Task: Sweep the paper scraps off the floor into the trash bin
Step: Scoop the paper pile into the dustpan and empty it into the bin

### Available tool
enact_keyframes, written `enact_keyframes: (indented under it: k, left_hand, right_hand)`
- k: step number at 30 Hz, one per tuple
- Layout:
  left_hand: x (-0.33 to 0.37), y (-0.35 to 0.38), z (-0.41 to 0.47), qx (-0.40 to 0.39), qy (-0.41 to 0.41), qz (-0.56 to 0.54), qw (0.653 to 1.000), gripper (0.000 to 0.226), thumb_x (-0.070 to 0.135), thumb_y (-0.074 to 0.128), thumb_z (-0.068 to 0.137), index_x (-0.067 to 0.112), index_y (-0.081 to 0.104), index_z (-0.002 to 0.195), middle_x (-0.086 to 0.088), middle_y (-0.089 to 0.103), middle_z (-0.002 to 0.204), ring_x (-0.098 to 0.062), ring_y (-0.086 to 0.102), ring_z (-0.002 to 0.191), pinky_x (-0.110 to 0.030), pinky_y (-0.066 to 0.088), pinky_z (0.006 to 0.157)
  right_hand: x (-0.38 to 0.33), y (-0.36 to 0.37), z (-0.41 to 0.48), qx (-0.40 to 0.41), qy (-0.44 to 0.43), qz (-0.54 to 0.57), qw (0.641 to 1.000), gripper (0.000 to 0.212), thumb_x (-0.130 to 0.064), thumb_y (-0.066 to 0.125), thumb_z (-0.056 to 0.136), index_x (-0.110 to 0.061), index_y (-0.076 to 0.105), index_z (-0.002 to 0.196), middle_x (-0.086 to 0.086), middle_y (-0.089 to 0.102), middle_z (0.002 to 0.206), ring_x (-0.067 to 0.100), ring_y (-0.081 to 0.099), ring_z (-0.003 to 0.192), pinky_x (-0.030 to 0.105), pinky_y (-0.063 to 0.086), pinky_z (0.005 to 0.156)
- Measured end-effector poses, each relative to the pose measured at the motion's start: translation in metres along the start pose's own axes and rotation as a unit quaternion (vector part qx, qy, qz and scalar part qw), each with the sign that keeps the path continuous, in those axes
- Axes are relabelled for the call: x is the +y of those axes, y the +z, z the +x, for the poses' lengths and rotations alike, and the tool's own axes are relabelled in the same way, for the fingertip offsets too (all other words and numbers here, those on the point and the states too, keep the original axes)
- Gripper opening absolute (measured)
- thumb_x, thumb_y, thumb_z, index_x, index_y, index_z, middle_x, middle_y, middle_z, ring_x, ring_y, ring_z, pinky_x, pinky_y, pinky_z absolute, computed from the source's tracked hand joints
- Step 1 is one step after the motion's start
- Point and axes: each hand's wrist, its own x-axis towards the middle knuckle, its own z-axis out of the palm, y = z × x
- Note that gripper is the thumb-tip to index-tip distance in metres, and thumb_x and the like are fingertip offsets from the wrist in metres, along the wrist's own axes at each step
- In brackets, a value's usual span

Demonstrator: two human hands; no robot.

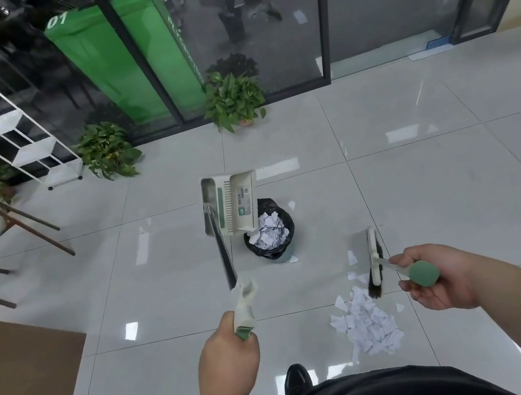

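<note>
Paper scraps [372, 324] beside broom [375, 260]; right hand [450, 284] grips it; left hand [226, 356] grips dustpan [235, 201] over bin [272, 253] rim.

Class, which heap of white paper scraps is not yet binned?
The heap of white scraps on the floor tiles beside the dark-bristled broom; the other heap fills the black-lined trash bin.

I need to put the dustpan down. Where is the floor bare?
Bare floor lies left of the trash bin toward the chair, and right of the broom. Crowded: the scrap pile by the broom, strays around the bin.
</note>
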Motion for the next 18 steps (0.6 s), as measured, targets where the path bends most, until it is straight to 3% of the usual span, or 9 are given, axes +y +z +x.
enact_keyframes:
  k: [4,6,8,15,18]
  left_hand:
    - [-0.013,-0.003,-0.004,-0.005,0.117,0.125,0.985,0.018,0.018,0.057,0.087,0.024,0.041,0.089,0.005,0.045,0.061,-0.022,0.042,0.056,-0.028,0.024,0.045]
    - [-0.021,-0.010,-0.003,-0.051,0.197,0.201,0.958,0.043,0.015,0.078,0.063,0.025,0.041,0.083,0.008,0.025,0.053,-0.020,0.026,0.044,-0.020,0.003,0.041]
    - [-0.029,-0.013,0.008,-0.067,0.230,0.238,0.941,0.063,0.015,0.085,0.038,0.025,0.038,0.079,0.008,0.019,0.050,-0.020,0.015,0.040,-0.018,-0.009,0.047]
    - [-0.028,-0.020,0.004,-0.074,0.286,0.321,0.900,0.074,0.015,0.085,0.028,0.025,0.033,0.080,0.000,0.038,0.039,-0.023,0.013,0.040,-0.019,-0.012,0.051]
    - [-0.021,-0.024,0.006,-0.067,0.303,0.318,0.896,0.069,0.012,0.084,0.027,0.024,0.038,0.078,0.001,0.020,0.045,-0.023,0.012,0.039,-0.018,-0.012,0.051]
  right_hand:
    - [0.005,-0.010,0.000,-0.003,0.003,0.001,1.000,0.051,-0.021,0.063,0.083,-0.017,0.059,0.133,0.014,0.067,0.076,0.021,0.056,0.050,0.023,0.053,0.052]
    - [0.007,-0.014,-0.001,-0.004,0.001,0.002,1.000,0.049,-0.021,0.063,0.084,-0.017,0.060,0.133,0.013,0.067,0.076,0.021,0.056,0.050,0.023,0.053,0.052]
    - [0.009,-0.017,-0.003,-0.012,0.001,0.006,1.000,0.047,-0.021,0.062,0.085,-0.017,0.061,0.132,0.013,0.067,0.075,0.021,0.055,0.050,0.022,0.053,0.052]
    - [0.017,-0.031,-0.009,-0.017,-0.007,0.018,1.000,0.044,-0.020,0.061,0.087,-0.017,0.060,0.131,0.013,0.066,0.074,0.021,0.055,0.050,0.022,0.053,0.057]
    - [0.022,-0.038,-0.012,-0.024,-0.007,0.029,0.999,0.039,-0.018,0.058,0.088,-0.019,0.062,0.127,0.013,0.065,0.072,0.020,0.055,0.047,0.021,0.052,0.054]
